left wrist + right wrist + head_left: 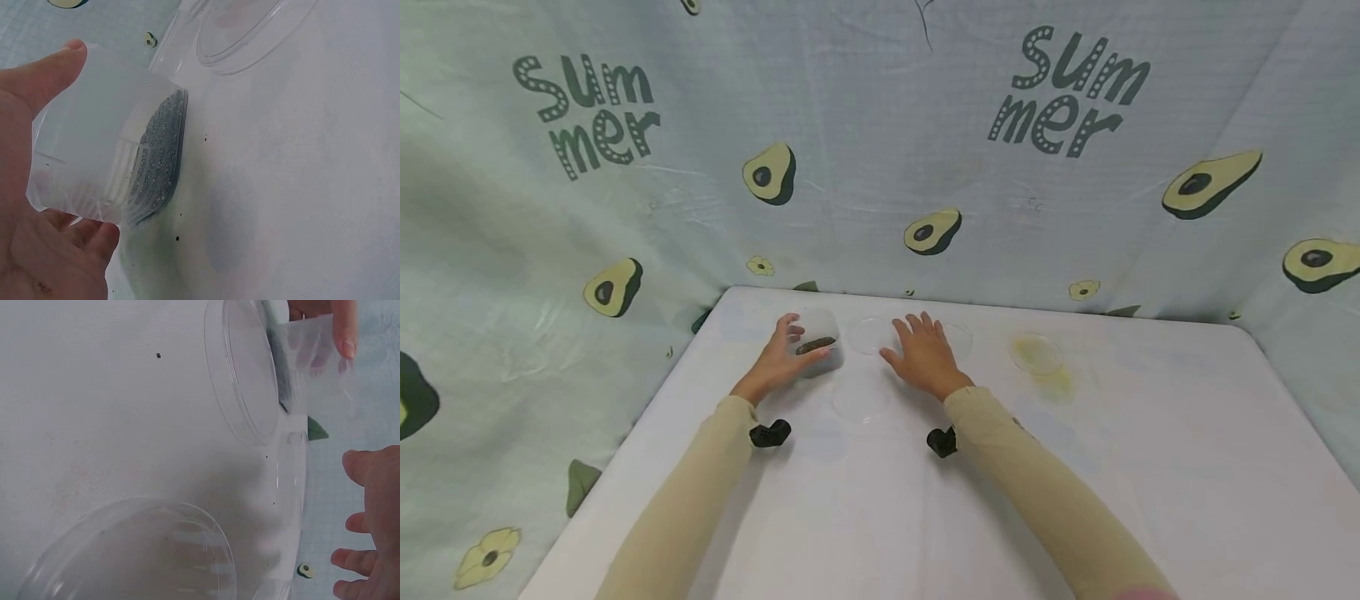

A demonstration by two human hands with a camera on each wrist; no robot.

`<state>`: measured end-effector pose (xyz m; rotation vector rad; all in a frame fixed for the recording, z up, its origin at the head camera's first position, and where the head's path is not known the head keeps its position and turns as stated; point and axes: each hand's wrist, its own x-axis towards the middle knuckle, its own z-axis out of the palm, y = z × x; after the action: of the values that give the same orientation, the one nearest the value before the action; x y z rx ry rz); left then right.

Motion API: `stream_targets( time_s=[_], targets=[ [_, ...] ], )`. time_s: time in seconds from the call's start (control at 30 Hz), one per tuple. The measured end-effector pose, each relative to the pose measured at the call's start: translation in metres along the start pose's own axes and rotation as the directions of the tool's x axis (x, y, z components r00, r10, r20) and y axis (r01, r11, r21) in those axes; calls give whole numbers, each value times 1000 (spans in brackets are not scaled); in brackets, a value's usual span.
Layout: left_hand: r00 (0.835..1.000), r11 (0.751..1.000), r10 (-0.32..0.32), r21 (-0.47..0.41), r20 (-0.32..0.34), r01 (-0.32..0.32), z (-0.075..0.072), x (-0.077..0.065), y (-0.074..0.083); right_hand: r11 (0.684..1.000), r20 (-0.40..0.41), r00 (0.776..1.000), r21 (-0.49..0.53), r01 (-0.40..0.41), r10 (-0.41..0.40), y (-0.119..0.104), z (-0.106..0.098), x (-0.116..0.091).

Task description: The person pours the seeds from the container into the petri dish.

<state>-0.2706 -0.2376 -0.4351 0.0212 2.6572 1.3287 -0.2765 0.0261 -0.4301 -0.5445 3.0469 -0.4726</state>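
My left hand [778, 364] grips a clear plastic container [100, 119] by its sides, thumb on one side and fingers on the other. Dark grey grains [159, 153] are heaped at the container's bottom, which is right at the tabletop. To the right, my right hand [927, 358] is held over the table with fingers spread and nothing in them. Around it are clear round dishes: a near dish [859, 398] between the hands, a far dish [868, 335] behind it, and another dish [958, 337] partly hidden by the right hand.
Farther right, one more clear dish [1036, 354] sits by a yellowish patch on the white table [1150, 433]. A few dark specks lie scattered on the surface. Behind the table's back edge hangs a cloth [850, 167] printed with avocados.
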Motion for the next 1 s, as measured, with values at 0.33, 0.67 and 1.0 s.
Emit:
stream_targets(
  time_s=[0.33,0.67,1.0],
  targets=[
    [1000,1000,21,-9,-1,-21,0,2,-6,1000,32,999,-4,-20,20,-2,1,7],
    [1000,1000,29,-9,4,-29,0,0,-6,1000,45,999,9,-27,26,-5,4,14],
    [1000,1000,24,-15,5,-24,-1,-1,-5,999,68,997,-20,-45,46,-4,8,23]
  ],
)
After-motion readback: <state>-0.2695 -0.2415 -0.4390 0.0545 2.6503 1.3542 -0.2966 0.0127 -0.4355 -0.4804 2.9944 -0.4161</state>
